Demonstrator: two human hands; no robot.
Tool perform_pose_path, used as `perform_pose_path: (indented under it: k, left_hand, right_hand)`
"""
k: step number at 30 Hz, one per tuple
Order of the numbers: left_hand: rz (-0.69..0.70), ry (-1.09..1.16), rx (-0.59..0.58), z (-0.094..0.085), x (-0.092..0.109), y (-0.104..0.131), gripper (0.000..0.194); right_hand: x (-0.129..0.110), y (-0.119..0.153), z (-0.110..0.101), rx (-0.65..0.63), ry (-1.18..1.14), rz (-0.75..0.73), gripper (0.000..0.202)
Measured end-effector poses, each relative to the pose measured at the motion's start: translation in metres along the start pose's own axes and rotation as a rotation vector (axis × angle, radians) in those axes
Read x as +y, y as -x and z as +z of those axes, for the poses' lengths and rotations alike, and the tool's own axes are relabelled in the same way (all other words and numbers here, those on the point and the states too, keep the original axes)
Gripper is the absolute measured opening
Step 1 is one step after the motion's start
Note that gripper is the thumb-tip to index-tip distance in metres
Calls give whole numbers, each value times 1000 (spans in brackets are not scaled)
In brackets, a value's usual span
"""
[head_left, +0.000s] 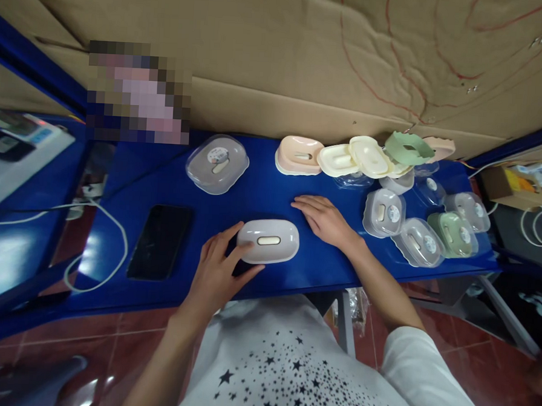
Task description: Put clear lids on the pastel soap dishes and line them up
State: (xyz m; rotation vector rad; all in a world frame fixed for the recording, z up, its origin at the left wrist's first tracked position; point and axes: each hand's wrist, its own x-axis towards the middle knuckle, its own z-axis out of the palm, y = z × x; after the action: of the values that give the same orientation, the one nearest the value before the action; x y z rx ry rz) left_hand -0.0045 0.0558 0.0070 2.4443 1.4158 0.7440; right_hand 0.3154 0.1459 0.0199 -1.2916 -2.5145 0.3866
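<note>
A pale grey oval lid (279, 229) with a cream insert in its centre lies on the blue table (262, 193) close to my body. My left hand (220, 264) is at its left end, fingers spread, with the index finger resting on the top. Further right, my right hand (322, 219) lies flat on the table, apart from the lid, holding nothing. Beyond my hands, a peach oval piece (299, 155) and cream oval pieces (371, 157) lie along the back.
A clear-covered container (217, 164) stands at the back left. A black phone (160, 242) and a white cable (126, 250) are at the left. Several clear-covered containers (418, 242) and a green piece (409, 148) sit at the right. Cardboard (258, 99) rises behind.
</note>
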Motion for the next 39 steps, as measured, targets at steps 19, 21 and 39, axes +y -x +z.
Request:
perform_pose_path:
  k: [19,21,39]
  left_hand:
    - [32,3,-8,1,2,-3,35]
    - [61,12,-25,-1,1,-3,34]
    - [-44,49,-10,14,19,0,85]
  right_hand:
    - [3,34,-20,59,165,193,56]
    - [-3,38,-23,1,150,108,55]
    - [-76,62,-1,2,49,-102,60]
